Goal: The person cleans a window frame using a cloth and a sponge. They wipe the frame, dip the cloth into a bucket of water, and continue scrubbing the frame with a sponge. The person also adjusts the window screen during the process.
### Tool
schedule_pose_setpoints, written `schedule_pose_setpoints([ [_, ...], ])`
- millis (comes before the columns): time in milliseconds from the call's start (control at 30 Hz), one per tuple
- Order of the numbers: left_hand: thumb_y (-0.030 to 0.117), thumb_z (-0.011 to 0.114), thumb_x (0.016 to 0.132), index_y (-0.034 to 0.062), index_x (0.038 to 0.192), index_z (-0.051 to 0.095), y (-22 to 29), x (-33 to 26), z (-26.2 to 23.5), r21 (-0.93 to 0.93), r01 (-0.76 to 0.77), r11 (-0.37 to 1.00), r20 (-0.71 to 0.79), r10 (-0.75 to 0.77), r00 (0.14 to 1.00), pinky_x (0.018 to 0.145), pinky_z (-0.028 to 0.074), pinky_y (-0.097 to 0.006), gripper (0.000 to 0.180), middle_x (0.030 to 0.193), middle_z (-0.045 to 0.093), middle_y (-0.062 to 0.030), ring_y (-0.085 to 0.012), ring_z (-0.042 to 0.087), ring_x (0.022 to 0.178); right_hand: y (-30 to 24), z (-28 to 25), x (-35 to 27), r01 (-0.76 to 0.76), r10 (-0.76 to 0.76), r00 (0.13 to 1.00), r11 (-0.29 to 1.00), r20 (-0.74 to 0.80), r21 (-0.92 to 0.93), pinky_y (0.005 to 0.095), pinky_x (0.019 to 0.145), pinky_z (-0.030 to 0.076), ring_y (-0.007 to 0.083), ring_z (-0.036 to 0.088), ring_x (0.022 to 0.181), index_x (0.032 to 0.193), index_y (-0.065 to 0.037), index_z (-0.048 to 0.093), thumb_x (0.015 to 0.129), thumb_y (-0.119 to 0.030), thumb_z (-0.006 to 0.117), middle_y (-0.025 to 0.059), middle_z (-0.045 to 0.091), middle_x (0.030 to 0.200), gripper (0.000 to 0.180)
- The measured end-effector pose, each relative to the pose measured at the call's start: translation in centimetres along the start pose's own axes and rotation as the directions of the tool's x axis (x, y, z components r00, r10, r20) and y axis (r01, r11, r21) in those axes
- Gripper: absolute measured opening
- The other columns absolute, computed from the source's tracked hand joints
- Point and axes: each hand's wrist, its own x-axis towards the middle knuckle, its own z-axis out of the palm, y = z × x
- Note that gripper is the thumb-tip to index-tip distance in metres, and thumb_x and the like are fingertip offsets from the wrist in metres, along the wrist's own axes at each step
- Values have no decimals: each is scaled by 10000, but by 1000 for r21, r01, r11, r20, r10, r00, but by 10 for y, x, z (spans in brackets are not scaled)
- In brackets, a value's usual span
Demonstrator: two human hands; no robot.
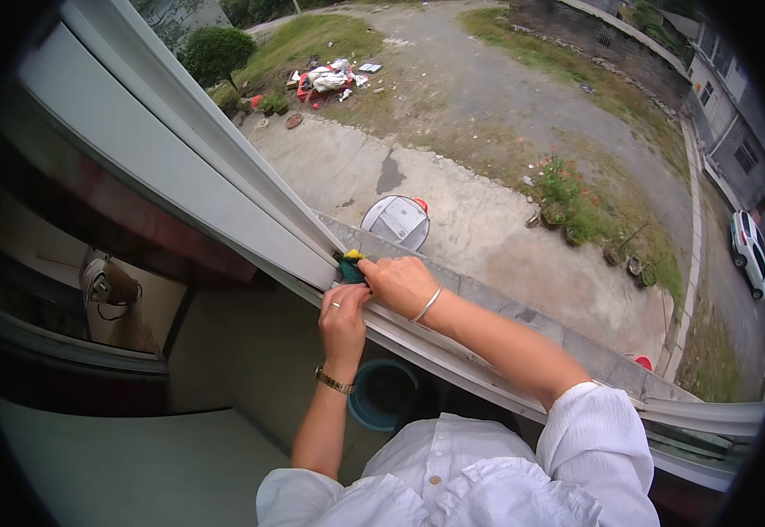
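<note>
Right, so I had the green-and-yellow scouring sponge [349,268] at the foot of the white window sash [149,145], where it met the sill track [448,362]. The right hand [398,283] was clamped on it, fingers curled over, probably so that its edge could fit that narrow corner. The left hand [343,327] sat just below, fingertips drawn together against the frame, perhaps to steady; whether they gripped anything, I couldn't tell. Much of the sponge was lost behind the right knuckles, and the corner beneath was covered too. Below the sill stood a blue bucket [361,411], its dark contents unreadable; outside, a white car [750,253] showed near the rim.
</note>
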Motion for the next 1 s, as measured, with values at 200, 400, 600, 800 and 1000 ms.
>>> schedule_pose_setpoints([
  [200, -19, 701, 793, 22, 950, 704, 58, -51, 7, -97, -78, 992, 122, 89, 989, 817, 559, -359, 162, 990, 691, -75, -252, 656, 987, -30, -52, -76, -44, 99, 958, 978, 269, -202, 405, 526, 548, 310, 694, 633, 868, -7, 579, 832, -136, 595, 160, 664, 725, 135],
  [400, -19, 675, 803, 13, 970, 704, 25, -36, 6, 44, -73, 996, 24, 72, 997, 841, 517, -383, 172, 987, 692, -78, -256, 650, 970, -24, -12, -45, -6, 30, 995, 967, 91, -253, 393, 502, 543, 298, 684, 623, 931, -8, 556, 851, -172, 595, 134, 640, 702, 187],
  [600, -13, 652, 806, 16, 975, 686, -10, -18, -5, 117, -12, 993, 29, 9, 1000, 852, 486, -402, 174, 986, 691, -74, -274, 618, 974, -23, 25, 1, 64, -73, 997, 954, -19, -294, 359, 468, 530, 249, 693, 601, 843, -24, 606, 808, -163, 603, 108, 655, 676, 143],
  [800, -39, 663, 761, 1, 875, 656, 46, -45, -6, -100, -56, 993, 114, 67, 991, 797, 495, -397, 121, 899, 670, -88, -281, 620, 913, -44, -26, -70, 42, 91, 967, 865, 239, -500, 341, 455, 516, 221, 667, 549, 1100, 28, 627, 851, -149, 585, 95, 646, 661, 309],
  [1000, 11, 678, 765, 30, 927, 726, 87, -72, 2, -306, -180, 935, 145, 233, 962, 772, 495, -334, 170, 937, 701, -34, -202, 636, 924, -66, -77, -144, 84, 135, 943, 786, 303, -612, 298, 434, 473, 170, 631, 535, 1136, 53, 629, 849, -157, 590, 60, 601, 665, 358],
])
